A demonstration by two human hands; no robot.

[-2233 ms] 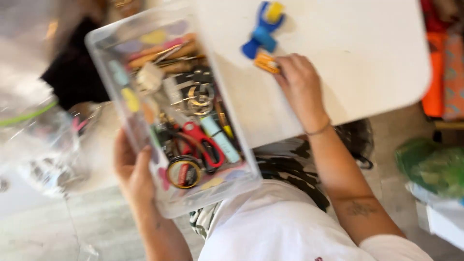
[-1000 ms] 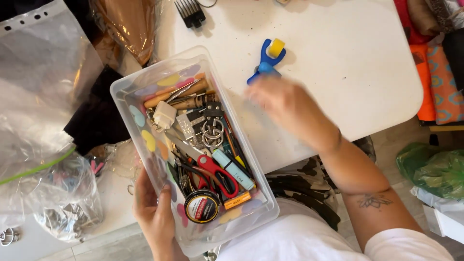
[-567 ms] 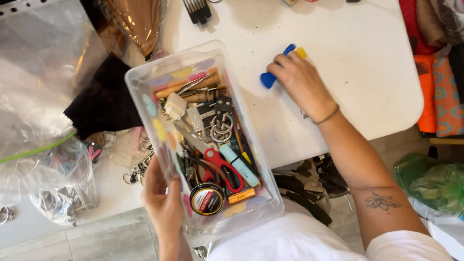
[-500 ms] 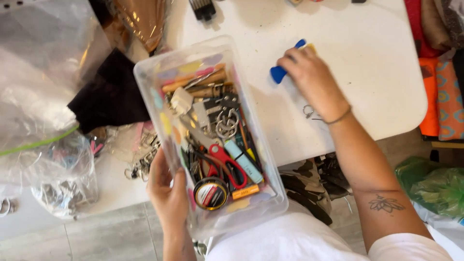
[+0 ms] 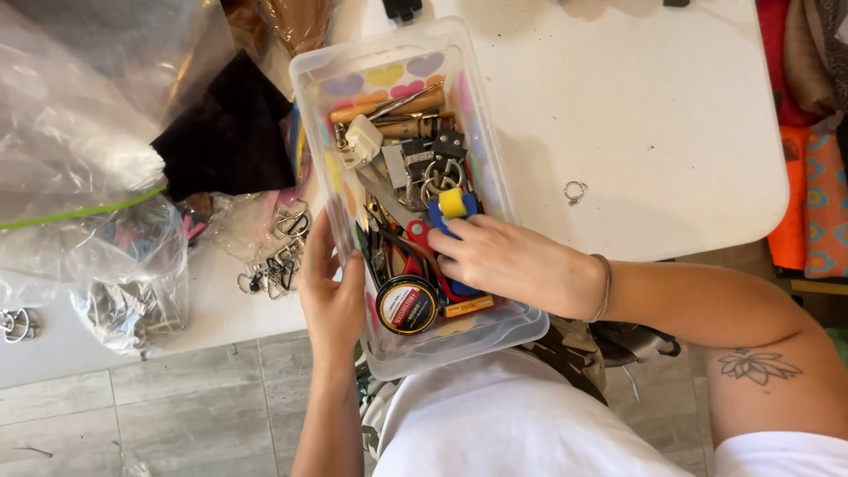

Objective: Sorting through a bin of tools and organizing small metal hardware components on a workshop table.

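The blue-and-yellow plastic tool (image 5: 452,208) is gripped by the right hand (image 5: 512,265) inside the clear plastic box (image 5: 495,177), which overhangs the near edge of the white table (image 5: 654,132). The box's left wall is clasped by the left hand (image 5: 331,296). The tool is best laid flat among the red-handled scissors (image 5: 420,238) while the box is kept level. Its lower part is hidden under the fingers; the deeper clutter is hard to make out.

White table (image 5: 671,115) with rounded corner, grey tiled floor (image 5: 177,415) (pale grout lines), even light
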